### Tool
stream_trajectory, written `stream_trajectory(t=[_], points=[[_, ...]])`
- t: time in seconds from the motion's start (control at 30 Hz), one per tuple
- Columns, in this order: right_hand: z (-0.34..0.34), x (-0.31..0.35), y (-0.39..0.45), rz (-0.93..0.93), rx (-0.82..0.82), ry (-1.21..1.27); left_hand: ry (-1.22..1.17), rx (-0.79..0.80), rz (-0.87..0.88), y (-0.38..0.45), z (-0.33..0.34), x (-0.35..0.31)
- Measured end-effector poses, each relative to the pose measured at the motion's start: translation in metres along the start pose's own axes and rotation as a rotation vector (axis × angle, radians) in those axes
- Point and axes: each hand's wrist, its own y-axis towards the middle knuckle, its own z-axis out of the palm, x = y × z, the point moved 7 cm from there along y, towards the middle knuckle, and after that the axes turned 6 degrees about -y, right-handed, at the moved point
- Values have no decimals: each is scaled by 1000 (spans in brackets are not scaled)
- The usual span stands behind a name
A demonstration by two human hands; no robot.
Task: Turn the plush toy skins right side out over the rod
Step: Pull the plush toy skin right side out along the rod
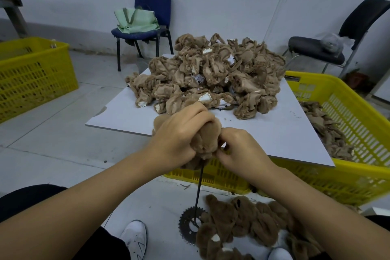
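Rightward, yellow crate (346, 112) with brown skins (322, 126)

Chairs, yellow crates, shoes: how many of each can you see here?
Chairs: 2, one blue, one black
Yellow crates: 2, one left, one right
White shoes: 2, and
Total: 6

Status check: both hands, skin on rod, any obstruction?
Left grip and right grip both clutch the fuzzy brown plush skin atop the thin black rod. Nothing blocking; heap of inside-out tan skins waits on the white board.
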Motion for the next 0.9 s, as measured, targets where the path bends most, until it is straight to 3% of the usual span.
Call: stream_trajectory(t=[0.1, 0.17, 0.27, 0.33, 0.4, 0.47, 0.53, 0.6, 0.67, 0.8, 0.9], points=[[-4, 1, 2, 9, -14, 22, 102, -2, 116, -3, 5, -13], [1, -3, 2, 35, 19, -18, 134, 90, 132, -5, 16, -16], [20, -12, 1, 117, 142, -64, 124, 286, 48, -13, 33, -9], [33, -13, 0, 143, 194, -61, -74, 348, -72, -17, 33, -1], [39, -15, 2, 178, 202, -33, -321, 312, -213, -17, 27, 6], [41, -20, 4, 227, 224, 0, -402, 146, -301, -15, 18, 15], [42, -25, 4, 279, 266, 86, -292, 27, -395, -17, 14, 24], [37, -27, 3, 364, 257, 281, -132, 95, -508, -21, 22, 33], [29, -28, 5, 457, 178, 503, -49, 161, -554, -25, 28, 37], [16, -28, 3, 596, -26, 755, 10, 112, -545, -22, 28, 33], [6, -13, 2, 418, -101, 671, -38, 0, -520, -19, 28, 27]])
